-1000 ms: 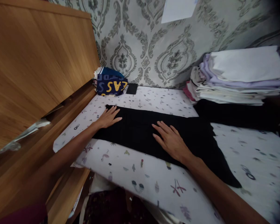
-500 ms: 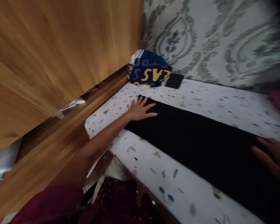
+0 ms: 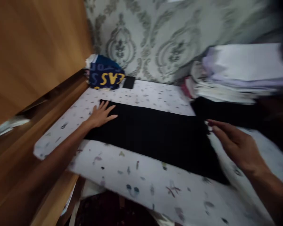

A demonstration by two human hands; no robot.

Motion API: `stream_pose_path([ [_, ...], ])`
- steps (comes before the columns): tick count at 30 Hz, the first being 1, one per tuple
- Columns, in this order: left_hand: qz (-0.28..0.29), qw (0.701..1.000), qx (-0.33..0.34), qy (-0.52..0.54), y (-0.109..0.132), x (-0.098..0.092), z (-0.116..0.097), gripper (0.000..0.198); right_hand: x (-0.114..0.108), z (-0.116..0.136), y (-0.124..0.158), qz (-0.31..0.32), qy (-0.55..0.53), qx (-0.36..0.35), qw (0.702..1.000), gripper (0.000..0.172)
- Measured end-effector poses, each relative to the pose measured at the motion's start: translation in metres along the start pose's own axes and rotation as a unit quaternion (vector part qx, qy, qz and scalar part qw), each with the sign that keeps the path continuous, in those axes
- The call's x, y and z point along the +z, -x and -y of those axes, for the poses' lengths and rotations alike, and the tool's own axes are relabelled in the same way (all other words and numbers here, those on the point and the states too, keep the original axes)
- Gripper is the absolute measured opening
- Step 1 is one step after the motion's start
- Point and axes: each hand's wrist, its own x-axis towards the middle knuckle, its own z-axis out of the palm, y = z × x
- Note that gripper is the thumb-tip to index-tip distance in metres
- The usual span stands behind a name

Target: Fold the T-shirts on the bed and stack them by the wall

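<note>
A long piece of black cloth (image 3: 151, 131) lies flat across a white printed sheet. My left hand (image 3: 100, 116) rests on its left end with the fingers spread. At the right end, my right hand (image 3: 235, 141) has thumb and forefinger pinched at the cloth's edge. A small pale bit shows by those fingertips, too blurred to name.
The white printed sheet (image 3: 141, 185) covers the surface. A dark blue cloth bundle with yellow letters (image 3: 106, 75) and a small black flat object (image 3: 129, 82) lie at the back. Back right stands a stack of folded cloths (image 3: 240, 75). Wooden panel (image 3: 37, 47) on the left.
The view has swung right, bringing the folded stack into sight. My right hand has gone from lying over the cloth to pinching its right edge. My left hand stays on the left end.
</note>
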Motion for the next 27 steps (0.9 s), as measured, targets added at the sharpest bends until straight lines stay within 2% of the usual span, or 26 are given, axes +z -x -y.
stream_pose_path([
  [2, -0.02, 1.0, -0.004, -0.012, 0.002, -0.004, -0.004, 0.066, -0.02, -0.004, 0.03, 0.015, -0.024, 0.048, 0.998, 0.066],
  [3, -0.054, 0.998, 0.011, -0.018, 0.003, -0.008, -0.009, 0.063, -0.027, -0.007, 0.047, 0.019, -0.025, 0.066, 0.997, 0.063],
  [6, -0.111, 0.987, 0.116, 0.007, 0.002, -0.023, -0.04, 0.054, -0.037, -0.018, 0.093, 0.008, 0.007, 0.088, 0.996, 0.057],
  [8, -0.087, 0.974, 0.201, 0.053, -0.003, -0.031, -0.075, 0.047, -0.037, -0.021, 0.116, -0.002, 0.032, 0.088, 0.996, 0.054],
  [10, -0.039, 0.958, 0.269, 0.092, -0.013, -0.031, -0.118, 0.042, -0.035, -0.02, 0.13, -0.003, 0.053, 0.088, 0.995, 0.05],
  [12, 0.0, 0.943, 0.312, 0.112, -0.028, -0.025, -0.163, 0.039, -0.031, -0.015, 0.136, -0.005, 0.071, 0.091, 0.993, 0.046],
  [15, 0.038, 0.932, 0.337, 0.126, -0.052, -0.008, -0.224, 0.035, -0.026, -0.007, 0.137, -0.004, 0.096, 0.095, 0.991, 0.04],
  [18, 0.036, 0.935, 0.333, 0.119, -0.073, 0.006, -0.27, 0.033, -0.023, -0.002, 0.134, 0.005, 0.114, 0.113, 0.987, 0.033],
  [22, 0.026, 0.941, 0.321, 0.105, -0.094, 0.019, -0.309, 0.034, -0.024, 0.003, 0.13, 0.008, 0.121, 0.128, 0.984, 0.024],
  [27, 0.05, 0.947, 0.302, 0.101, -0.12, 0.03, -0.334, 0.031, -0.025, 0.01, 0.121, 0.036, 0.122, 0.139, 0.982, 0.016],
])
